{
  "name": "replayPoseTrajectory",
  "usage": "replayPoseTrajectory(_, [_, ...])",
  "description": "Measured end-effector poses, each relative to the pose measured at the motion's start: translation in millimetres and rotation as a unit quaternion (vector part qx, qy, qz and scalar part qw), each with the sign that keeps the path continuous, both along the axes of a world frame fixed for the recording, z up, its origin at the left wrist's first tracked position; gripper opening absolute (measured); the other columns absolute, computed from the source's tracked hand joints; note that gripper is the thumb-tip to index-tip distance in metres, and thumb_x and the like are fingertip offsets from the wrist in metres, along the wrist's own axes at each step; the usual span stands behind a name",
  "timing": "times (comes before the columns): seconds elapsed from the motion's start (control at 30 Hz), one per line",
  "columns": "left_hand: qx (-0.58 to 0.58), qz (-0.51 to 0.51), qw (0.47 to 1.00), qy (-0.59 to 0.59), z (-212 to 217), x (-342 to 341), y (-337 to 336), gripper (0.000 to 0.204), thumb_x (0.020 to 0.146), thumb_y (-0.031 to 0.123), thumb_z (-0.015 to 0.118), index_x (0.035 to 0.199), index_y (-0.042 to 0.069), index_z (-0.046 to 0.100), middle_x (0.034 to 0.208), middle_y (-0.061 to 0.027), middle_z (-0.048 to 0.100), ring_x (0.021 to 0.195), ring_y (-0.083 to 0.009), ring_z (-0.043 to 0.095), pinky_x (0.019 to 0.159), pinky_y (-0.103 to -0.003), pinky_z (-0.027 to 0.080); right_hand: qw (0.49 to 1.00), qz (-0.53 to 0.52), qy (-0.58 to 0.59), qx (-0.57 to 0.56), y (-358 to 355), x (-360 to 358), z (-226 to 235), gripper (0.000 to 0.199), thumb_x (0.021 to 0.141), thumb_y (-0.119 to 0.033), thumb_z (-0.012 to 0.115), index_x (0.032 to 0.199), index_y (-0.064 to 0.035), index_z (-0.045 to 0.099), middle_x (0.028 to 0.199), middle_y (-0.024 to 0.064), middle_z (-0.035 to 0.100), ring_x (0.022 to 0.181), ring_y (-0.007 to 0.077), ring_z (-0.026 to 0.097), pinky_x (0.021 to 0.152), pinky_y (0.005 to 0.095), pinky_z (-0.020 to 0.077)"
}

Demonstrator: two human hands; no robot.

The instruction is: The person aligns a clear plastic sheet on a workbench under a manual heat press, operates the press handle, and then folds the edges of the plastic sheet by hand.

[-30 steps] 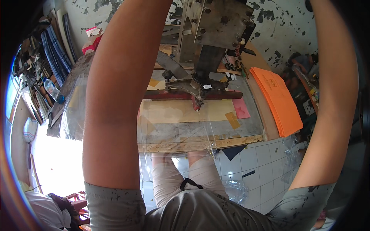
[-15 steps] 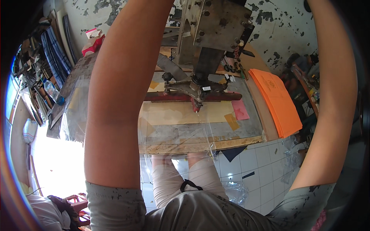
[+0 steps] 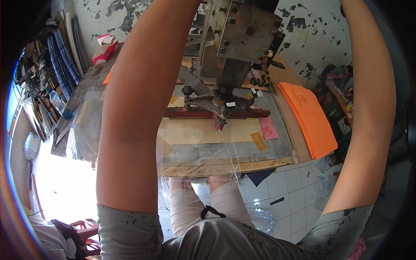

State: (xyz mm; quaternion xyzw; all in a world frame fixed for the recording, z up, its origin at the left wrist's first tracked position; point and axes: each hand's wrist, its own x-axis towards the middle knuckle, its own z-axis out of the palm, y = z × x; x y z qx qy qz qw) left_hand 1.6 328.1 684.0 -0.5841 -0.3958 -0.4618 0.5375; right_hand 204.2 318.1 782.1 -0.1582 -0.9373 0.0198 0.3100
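Both my bare forearms reach up past the top edge, so my left hand and my right hand are out of view, and what they hold or touch is hidden. Between the arms stands a heavy metal press [image 3: 247,32] with bolted plates. Below it a bracket carries a long red bar [image 3: 247,113] over the worktable. Under the bar lie a cream sheet [image 3: 186,132], a pink slip [image 3: 268,128] and pieces of brown tape [image 3: 258,141]. Clear plastic film [image 3: 199,167] hangs over the table's near edge.
A stack of orange printed sheets [image 3: 310,121] lies at the right of the table. Scissors [image 3: 262,81] rest behind it. At the far left are a red box [image 3: 105,53], a plastic bottle [image 3: 58,102] and leaning boards. Another person [image 3: 336,73] is at the far right.
The view has shifted slightly, and the table and press sit a little lower in it. A bit of orange now shows beside my left arm. Both arms stay raised.
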Motion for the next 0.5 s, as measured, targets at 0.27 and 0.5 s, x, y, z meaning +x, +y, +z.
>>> replayPoseTrajectory(0.27, [0.028, 0.014, 0.999, 0.022, 1.4, -4.4, 2.6, 0.018, 0.097, 0.012, 0.048, 0.102, -0.002, 0.059, 0.085, -0.0268, 0.069, 0.079, -0.0437, 0.069, 0.069, -0.052, 0.055, 0.808, -0.485, -0.200, 0.269, -48.5, -65.6, -14.7, 0.033, 0.098, -0.016, 0.048, 0.105, 0.0018, 0.075, 0.084, 0.0155, 0.072, 0.069, 0.0271, 0.065, 0.066, 0.0468, 0.0521])
replayPoseTrajectory(0.5, [-0.018, -0.002, 1.000, 0.015, 0.8, -0.9, -5.0, 0.019, 0.097, 0.012, 0.048, 0.103, -0.004, 0.058, 0.086, -0.0280, 0.069, 0.080, -0.0452, 0.069, 0.070, -0.053, 0.056, 0.990, -0.081, 0.072, 0.087, -16.1, -11.0, -33.1, 0.043, 0.105, -0.036, 0.051, 0.098, -0.0010, 0.076, 0.081, 0.0103, 0.070, 0.074, 0.0203, 0.061, 0.081, 0.0392, 0.0500])
